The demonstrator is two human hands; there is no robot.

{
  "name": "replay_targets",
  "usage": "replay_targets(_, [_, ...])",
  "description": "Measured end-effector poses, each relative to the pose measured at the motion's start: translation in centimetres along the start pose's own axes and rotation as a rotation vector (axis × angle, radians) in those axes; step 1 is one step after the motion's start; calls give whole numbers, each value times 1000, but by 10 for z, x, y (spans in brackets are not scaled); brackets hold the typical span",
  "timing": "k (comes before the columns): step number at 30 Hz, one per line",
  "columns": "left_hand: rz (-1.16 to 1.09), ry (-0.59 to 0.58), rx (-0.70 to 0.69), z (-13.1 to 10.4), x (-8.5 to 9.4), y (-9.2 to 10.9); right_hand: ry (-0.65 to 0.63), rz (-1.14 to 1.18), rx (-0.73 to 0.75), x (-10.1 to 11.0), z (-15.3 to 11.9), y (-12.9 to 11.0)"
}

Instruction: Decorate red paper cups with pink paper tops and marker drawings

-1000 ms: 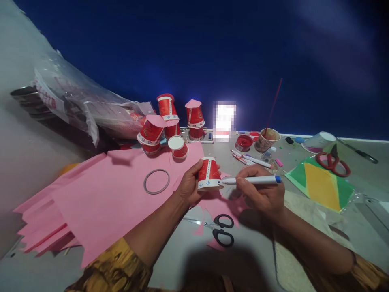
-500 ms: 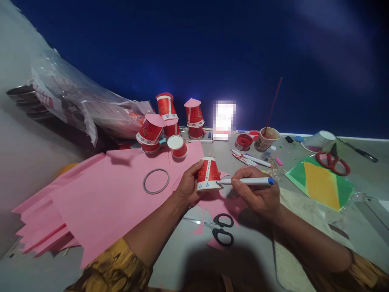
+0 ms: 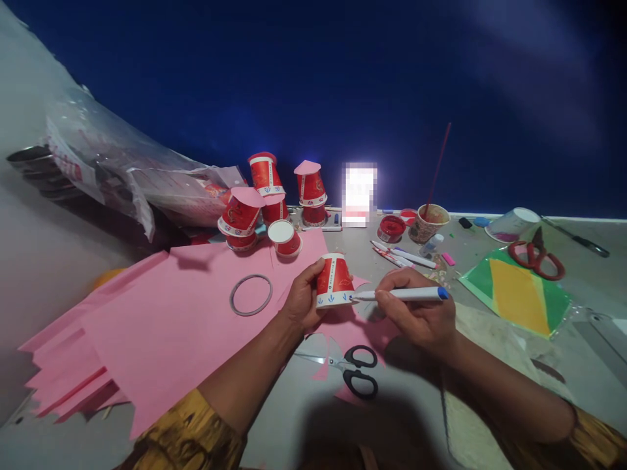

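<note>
My left hand (image 3: 304, 297) is wrapped round the side of a red and white paper cup (image 3: 335, 277), held upside down above pink paper. Blue arrow-like marks run along the cup's white band at the bottom. In my right hand (image 3: 416, 313) is a white marker pen (image 3: 406, 294) with a blue end, its tip touching the band at the right. Below the cup lie black-handled scissors (image 3: 360, 371) among pink scraps. A grey ring (image 3: 251, 294) rests on the pink paper sheets (image 3: 186, 326) to the left.
Behind stand several red cups (image 3: 264, 175) with pink paper tops, and a small white-topped cup (image 3: 284, 238). Further right are markers (image 3: 401, 253), a red paint pot (image 3: 390, 228), a cup with a stick (image 3: 429, 224), red-handled scissors (image 3: 543, 261) and a white cloth (image 3: 480, 391).
The cup has turned slightly in my left hand, bringing another blue mark into view on the band. The marker tip remains at the band's right side.
</note>
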State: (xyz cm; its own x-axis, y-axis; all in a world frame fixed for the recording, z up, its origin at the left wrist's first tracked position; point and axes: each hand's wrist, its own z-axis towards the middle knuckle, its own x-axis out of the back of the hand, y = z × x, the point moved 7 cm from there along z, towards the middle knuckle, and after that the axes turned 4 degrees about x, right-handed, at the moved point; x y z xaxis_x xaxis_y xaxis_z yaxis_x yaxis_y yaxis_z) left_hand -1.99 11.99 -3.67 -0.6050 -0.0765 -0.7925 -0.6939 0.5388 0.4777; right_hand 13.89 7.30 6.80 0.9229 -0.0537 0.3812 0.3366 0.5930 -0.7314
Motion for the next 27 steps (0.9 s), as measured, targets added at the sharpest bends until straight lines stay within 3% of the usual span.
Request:
replay_targets(6, [-3, -16, -12, -1, -3, 2, -32, 65, -35, -3, 1, 0])
replay_targets(14, [-37, -27, 9, -2, -7, 4, 127, 238, -179, 5, -2, 19])
replay_targets(20, [-47, -23, 48, 0, -3, -1, 150, 220, -184, 6, 3, 23])
replay_targets(27, [23, 13, 36, 3, 5, 3, 65, 151, -88, 4, 2, 14])
